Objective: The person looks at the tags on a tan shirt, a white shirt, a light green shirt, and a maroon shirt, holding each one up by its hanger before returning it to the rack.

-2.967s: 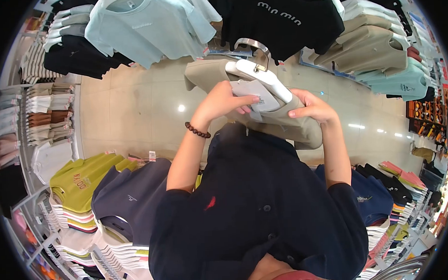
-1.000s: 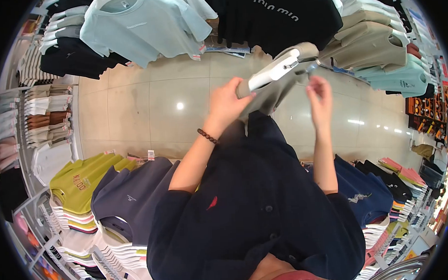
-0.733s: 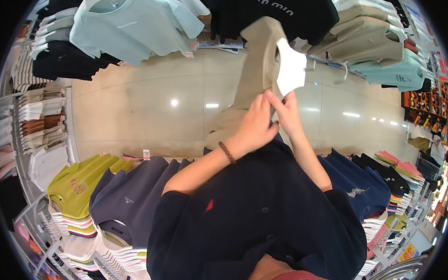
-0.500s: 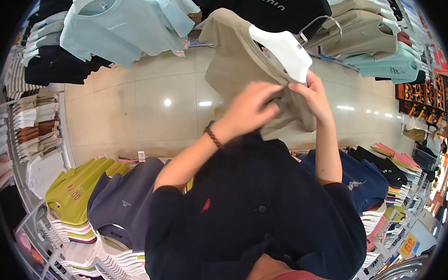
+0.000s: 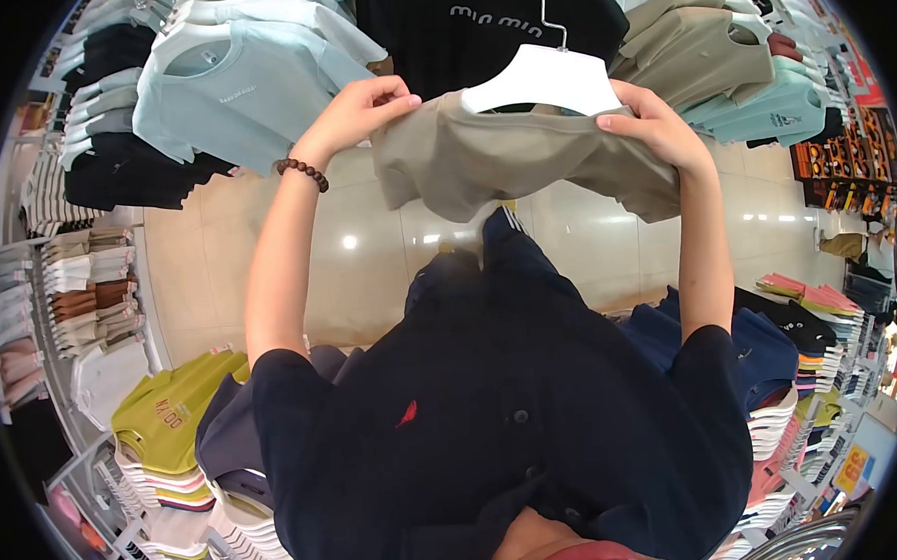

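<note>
A khaki T-shirt point(image 5: 504, 167) hangs on a white hanger point(image 5: 550, 78), its metal hook pointing up, in front of a black shirt. My left hand point(image 5: 356, 116), with a beaded bracelet at the wrist, is at the shirt's left shoulder; its thumb and fingers pinch the cloth edge. On the other side, my right hand point(image 5: 662, 131) grips the right shoulder, thumb on the neckline beside the hanger's end and fingers behind. The shirt's lower part sags in folds, foreshortened from above.
Ahead hang light-blue shirts point(image 5: 230, 99), a black shirt point(image 5: 428, 41) with lettering, and more khaki shirts point(image 5: 699, 59). Near my body are racks with an olive-yellow shirt point(image 5: 164, 413) and a navy shirt point(image 5: 762, 351). Shiny floor tiles point(image 5: 348, 274) lie between the racks.
My left hand has moved from the neckline outward to the shirt's left shoulder. The shirt and hanger have turned from tilted to level, facing forward, with the hook now upright.
</note>
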### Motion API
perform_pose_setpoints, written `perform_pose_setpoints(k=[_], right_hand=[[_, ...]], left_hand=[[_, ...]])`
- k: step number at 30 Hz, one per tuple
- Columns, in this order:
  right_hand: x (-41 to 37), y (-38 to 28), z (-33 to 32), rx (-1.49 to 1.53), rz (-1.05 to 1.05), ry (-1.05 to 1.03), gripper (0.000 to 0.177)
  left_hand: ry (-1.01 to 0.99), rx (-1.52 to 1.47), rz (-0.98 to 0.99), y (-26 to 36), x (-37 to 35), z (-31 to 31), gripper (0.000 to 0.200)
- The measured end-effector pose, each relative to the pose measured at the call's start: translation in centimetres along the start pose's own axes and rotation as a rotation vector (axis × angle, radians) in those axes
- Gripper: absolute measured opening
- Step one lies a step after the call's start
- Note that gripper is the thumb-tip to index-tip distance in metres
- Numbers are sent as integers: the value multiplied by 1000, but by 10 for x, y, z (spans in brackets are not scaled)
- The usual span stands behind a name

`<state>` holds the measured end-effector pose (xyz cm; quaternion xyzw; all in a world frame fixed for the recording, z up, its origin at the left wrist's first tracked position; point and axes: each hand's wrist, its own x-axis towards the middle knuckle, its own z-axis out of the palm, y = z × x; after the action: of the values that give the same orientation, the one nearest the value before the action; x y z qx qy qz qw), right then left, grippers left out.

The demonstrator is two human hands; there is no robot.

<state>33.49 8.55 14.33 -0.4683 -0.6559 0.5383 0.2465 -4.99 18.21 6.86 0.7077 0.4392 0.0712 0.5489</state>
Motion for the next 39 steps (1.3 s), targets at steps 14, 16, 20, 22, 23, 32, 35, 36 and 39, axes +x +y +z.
perform_pose_setpoints(k=[14, 16, 20, 22, 23, 32, 35, 36, 39], right_hand=[[20, 12, -11, 392, 24, 58, 43], [20, 11, 4, 422, -23, 146, 44], [31, 15, 72, 314, -121, 432, 46], [39, 14, 131, 453, -120, 530, 47], [43, 21, 156, 610, -130, 538, 48], [24, 55, 196, 732, -133, 155, 71], [18, 65, 198, 750, -140, 198, 65], [18, 73, 185, 508, -77, 243, 56], [26, 93, 137, 129, -175, 643, 27]], left_hand=[[688, 321, 266, -9, 7, 15, 49], [1051, 584, 489, -16, 4, 26, 69], [642, -605, 449, 4, -28, 122, 83], [324, -606, 459, 20, -45, 170, 100], [292, -520, 449, 24, -50, 188, 106], [242, -659, 117, -12, -71, 194, 87], [397, -461, 214, -37, -72, 195, 81], [341, -465, 176, -41, -76, 187, 81], [219, -562, 147, -41, -98, 159, 79]])
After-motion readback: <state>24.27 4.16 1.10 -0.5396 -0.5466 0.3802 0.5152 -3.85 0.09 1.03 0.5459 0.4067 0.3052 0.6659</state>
